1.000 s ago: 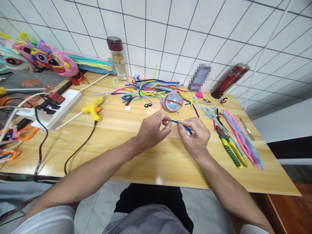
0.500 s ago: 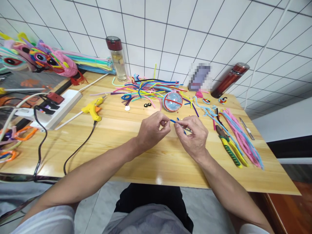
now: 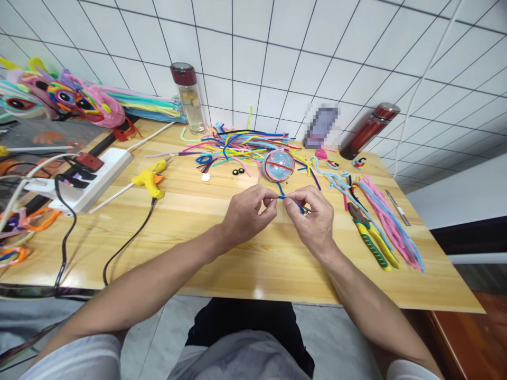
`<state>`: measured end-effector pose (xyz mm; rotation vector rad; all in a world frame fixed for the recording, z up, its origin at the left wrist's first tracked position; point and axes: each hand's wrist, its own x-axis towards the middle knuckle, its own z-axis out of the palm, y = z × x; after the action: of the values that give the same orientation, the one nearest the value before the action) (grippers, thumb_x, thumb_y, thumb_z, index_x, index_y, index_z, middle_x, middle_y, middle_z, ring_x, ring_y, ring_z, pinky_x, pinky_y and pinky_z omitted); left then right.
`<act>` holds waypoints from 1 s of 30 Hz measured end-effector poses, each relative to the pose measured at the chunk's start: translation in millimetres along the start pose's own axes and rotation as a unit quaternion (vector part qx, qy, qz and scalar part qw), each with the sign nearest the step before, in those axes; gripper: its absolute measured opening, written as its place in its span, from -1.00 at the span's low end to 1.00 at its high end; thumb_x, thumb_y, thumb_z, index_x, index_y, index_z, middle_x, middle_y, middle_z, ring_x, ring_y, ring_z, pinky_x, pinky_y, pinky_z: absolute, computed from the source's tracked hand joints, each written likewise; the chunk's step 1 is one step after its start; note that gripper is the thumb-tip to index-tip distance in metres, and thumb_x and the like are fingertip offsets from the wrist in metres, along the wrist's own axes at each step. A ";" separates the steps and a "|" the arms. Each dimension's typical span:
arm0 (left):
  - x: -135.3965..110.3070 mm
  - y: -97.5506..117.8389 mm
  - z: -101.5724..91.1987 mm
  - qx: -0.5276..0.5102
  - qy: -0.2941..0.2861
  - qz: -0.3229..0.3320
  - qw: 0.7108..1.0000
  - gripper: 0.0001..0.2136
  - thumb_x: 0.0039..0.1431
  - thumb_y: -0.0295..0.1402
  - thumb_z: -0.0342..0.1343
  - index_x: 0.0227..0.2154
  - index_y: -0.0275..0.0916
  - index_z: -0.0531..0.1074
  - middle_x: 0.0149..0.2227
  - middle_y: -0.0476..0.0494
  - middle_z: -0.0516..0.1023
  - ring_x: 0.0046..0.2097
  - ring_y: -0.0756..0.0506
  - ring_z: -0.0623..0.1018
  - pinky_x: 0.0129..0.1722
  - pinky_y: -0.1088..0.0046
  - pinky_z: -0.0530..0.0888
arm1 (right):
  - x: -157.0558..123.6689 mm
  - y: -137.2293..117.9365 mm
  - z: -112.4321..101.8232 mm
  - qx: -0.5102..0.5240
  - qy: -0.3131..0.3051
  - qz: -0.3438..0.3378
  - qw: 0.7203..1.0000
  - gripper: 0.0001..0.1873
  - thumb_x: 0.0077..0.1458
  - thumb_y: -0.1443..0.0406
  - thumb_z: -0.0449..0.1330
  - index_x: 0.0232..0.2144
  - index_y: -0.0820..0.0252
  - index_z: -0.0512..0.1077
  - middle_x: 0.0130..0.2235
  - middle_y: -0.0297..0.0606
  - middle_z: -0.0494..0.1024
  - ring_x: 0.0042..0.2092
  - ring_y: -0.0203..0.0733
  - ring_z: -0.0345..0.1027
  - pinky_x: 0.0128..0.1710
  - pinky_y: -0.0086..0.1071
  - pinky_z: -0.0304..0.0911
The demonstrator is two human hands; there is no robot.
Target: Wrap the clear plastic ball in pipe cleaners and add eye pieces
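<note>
Above the middle of the wooden table, my left hand (image 3: 250, 211) and my right hand (image 3: 312, 219) pinch a blue pipe cleaner (image 3: 281, 189) between thumbs and fingertips. A short blue end sticks up between the two hands, and more blue shows under the right fingers. Something thin and metallic also shows inside my right hand; its kind is mostly hidden. Just beyond the fingertips sits a clear ball (image 3: 279, 164) with a red band across it. A heap of coloured pipe cleaners (image 3: 241, 142) lies behind the ball.
To the left are a yellow glue gun (image 3: 149, 179) with its cord and a white power strip (image 3: 101, 179). Pliers (image 3: 370, 237), pink and blue pipe cleaners (image 3: 396, 221) and a craft knife (image 3: 397, 207) lie right. A glass bottle (image 3: 189, 97) and a red flask (image 3: 370, 131) stand along the wall.
The blue pipe cleaner's short end now points up between the hands, where it lay closer to the right fingers before. My right hand has shifted slightly left; the view has moved a little.
</note>
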<state>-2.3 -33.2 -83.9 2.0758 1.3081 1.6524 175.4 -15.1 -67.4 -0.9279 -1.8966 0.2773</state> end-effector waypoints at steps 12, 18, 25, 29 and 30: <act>23.5 -7.3 -15.7 -0.363 -0.258 -0.380 0.811 -0.77 0.05 -0.20 0.27 -0.44 -0.26 0.42 -0.55 0.09 0.31 -0.58 0.12 0.17 -0.59 0.54 0.06 | 7.4 12.6 -6.4 0.038 -0.075 -0.061 0.995 -0.91 0.28 0.35 0.25 -0.26 0.09 0.57 -0.32 -0.29 0.57 -0.27 -0.20 0.46 -0.25 -0.29 0.38; 21.8 -5.0 -12.3 -0.388 -0.247 -0.384 0.800 -0.61 0.04 -0.06 0.36 -0.47 -0.23 0.33 -0.57 0.12 0.24 -0.59 0.13 0.15 -0.60 0.55 0.04 | 6.1 9.5 -5.4 0.010 -0.040 -0.046 0.998 -0.90 0.22 0.36 0.26 -0.33 0.10 0.56 -0.36 -0.29 0.57 -0.32 -0.20 0.45 -0.29 -0.29 0.37; 8.8 2.1 3.0 -0.383 -0.119 -0.403 0.823 -0.60 0.08 -0.04 0.32 -0.48 -0.20 0.27 -0.60 0.16 0.18 -0.59 0.13 0.12 -0.58 0.55 0.05 | 0.0 4.3 4.8 -0.016 -0.014 -0.016 1.000 -0.87 0.16 0.39 0.26 -0.43 0.11 0.49 -0.47 -0.37 0.48 -0.44 -0.27 0.35 -0.40 -0.34 0.30; -0.9 8.4 11.6 -0.392 -0.057 -0.404 0.824 -0.61 0.11 -0.04 0.29 -0.46 -0.19 0.25 -0.61 0.18 0.18 -0.59 0.13 0.12 -0.58 0.55 0.08 | -3.9 -0.5 11.8 -0.023 0.012 -0.009 1.000 -0.85 0.14 0.41 0.24 -0.46 0.10 0.45 -0.51 -0.40 0.44 -0.47 -0.28 0.30 -0.43 -0.35 0.26; -2.7 9.4 13.1 -0.393 -0.046 -0.403 0.825 -0.61 0.12 -0.05 0.28 -0.46 -0.19 0.25 -0.61 0.18 0.18 -0.59 0.13 0.12 -0.57 0.55 0.10 | -4.5 -1.3 12.9 -0.025 0.016 -0.011 1.000 -0.84 0.14 0.41 0.24 -0.46 0.10 0.45 -0.51 -0.41 0.43 -0.47 -0.29 0.30 -0.43 -0.35 0.25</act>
<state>13.8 -36.0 -84.8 0.9037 0.9805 1.3091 165.0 -16.7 -76.2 -0.9392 -1.8902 0.2022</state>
